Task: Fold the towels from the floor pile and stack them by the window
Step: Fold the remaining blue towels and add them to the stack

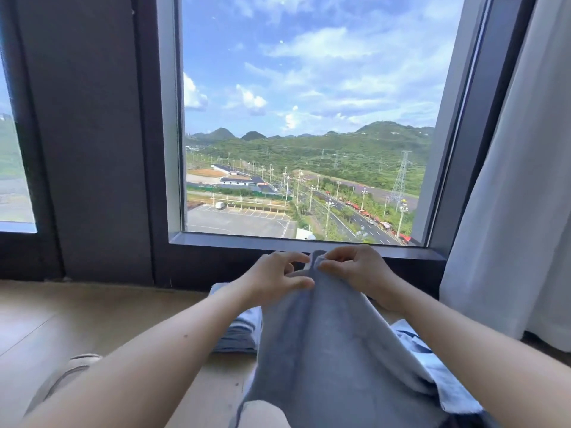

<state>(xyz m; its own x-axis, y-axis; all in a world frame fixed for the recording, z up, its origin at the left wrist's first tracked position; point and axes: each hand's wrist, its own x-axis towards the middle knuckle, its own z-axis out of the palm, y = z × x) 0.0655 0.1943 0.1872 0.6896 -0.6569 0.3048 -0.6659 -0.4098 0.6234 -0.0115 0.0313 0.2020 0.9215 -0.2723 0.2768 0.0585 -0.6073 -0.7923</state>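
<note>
A grey-blue towel (324, 344) hangs in front of me, lifted by its top edge just below the window sill (296, 245). My left hand (275, 278) pinches the top edge from the left, thumb under and fingers over. My right hand (355, 270) pinches the same edge from the right, close beside the left hand. A stack of folded blue towels (238, 333) lies on the floor under the window, partly hidden behind the held towel. A lighter blue towel (432, 366) lies loose on the floor at the right.
The large window (302, 118) has a dark frame. A pale grey curtain (519, 196) hangs at the right down to the floor. Light wooden floor (77, 316) stretches to the left. My knees (61, 381) show at the bottom.
</note>
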